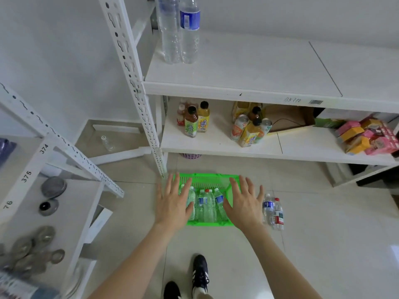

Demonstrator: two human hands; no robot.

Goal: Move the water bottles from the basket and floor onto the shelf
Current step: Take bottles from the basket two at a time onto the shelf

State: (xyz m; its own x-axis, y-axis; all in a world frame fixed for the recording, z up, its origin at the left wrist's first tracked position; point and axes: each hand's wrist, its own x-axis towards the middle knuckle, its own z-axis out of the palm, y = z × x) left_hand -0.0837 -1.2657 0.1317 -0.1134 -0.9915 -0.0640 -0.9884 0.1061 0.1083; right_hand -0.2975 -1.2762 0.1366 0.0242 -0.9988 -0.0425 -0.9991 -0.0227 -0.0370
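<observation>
bottles in basket, both hands spread above.

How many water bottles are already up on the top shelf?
2. Both stand upright side by side at the top shelf's back left corner: a plain clear bottle and a blue-labelled bottle right of it.

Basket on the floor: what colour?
Bright green basket, slatted plastic; the head view, the only one, shows it plainly.

I see a bright green plastic basket with slotted walls, clear glossy plastic water bottles inside it, pale glossy floor tiles, and a matt white-painted perforated metal shelf upright.
</observation>
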